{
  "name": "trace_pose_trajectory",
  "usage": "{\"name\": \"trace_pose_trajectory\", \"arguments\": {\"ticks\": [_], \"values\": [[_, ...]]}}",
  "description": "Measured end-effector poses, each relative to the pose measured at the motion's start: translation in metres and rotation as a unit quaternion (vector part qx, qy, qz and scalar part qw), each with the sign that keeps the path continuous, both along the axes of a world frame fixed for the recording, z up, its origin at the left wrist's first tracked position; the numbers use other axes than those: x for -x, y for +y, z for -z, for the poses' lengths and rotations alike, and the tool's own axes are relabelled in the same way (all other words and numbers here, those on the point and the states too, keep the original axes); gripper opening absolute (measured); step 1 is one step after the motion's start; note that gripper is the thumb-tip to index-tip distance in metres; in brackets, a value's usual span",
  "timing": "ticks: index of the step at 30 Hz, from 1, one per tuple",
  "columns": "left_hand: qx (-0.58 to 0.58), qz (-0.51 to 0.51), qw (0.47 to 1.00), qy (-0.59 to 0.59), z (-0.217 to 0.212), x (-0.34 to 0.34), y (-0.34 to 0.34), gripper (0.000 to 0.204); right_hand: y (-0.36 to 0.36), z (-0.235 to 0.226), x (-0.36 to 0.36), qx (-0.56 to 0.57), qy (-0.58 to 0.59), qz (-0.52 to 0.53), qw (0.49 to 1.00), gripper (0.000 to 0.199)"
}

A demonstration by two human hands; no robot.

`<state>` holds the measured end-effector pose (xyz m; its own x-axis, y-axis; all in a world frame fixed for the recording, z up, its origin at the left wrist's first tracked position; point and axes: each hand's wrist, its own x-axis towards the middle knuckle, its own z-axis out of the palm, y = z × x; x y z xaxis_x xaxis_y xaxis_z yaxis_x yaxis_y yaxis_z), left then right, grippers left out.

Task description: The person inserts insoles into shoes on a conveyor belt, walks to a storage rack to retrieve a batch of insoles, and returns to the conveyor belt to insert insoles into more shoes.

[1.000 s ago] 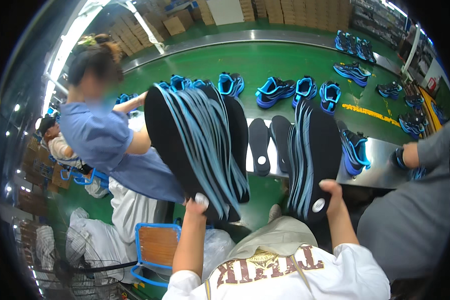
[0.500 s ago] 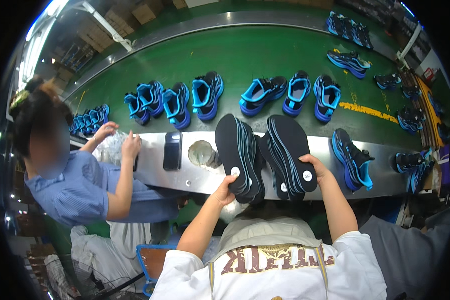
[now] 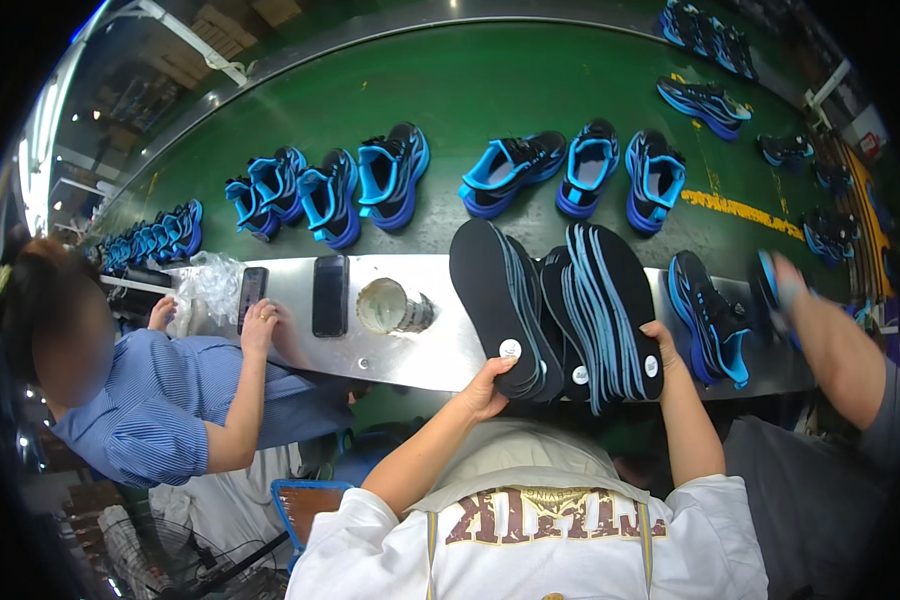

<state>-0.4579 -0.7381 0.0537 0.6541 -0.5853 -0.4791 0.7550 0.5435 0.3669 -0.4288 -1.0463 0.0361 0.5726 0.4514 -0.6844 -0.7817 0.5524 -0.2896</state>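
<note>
Two fanned stacks of black insoles with blue-grey edges are held up in front of me, over the metal ledge's near edge. My left hand grips the heel end of the left insole stack, beside a round white sticker. Closed on the right edge of the right insole stack is my right hand, near another sticker. The stacks' heel ends point toward me, and their inner parts overlap at the middle. Just right of my right hand, a black and blue sneaker lies on the ledge.
Several sneakers stand on the green belt beyond the metal ledge. A round container and a phone are left of the insoles. A co-worker sits at left; another person's arm reaches in at right.
The insole stacks have shifted right, and the right one is fanned wider. The left co-worker's hand has come down to a phone on the ledge. Another person's arm has appeared at right, with a sneaker.
</note>
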Motion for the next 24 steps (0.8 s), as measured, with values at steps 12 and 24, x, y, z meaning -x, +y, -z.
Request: {"name": "trace_pose_trajectory", "arguments": {"ticks": [12, 24], "values": [[0.0, 0.003, 0.999, -0.033, 0.005, -0.004, -0.13, 0.083, -0.084, -0.055, 0.059, 0.105, -0.045, 0.144, 0.983, 0.054], [-0.25, -0.106, 0.957, -0.105, -0.018, -0.004, 0.001, 0.096, 0.017, -0.078, 0.014, 0.112, -0.268, 0.062, 0.955, 0.071]]}}
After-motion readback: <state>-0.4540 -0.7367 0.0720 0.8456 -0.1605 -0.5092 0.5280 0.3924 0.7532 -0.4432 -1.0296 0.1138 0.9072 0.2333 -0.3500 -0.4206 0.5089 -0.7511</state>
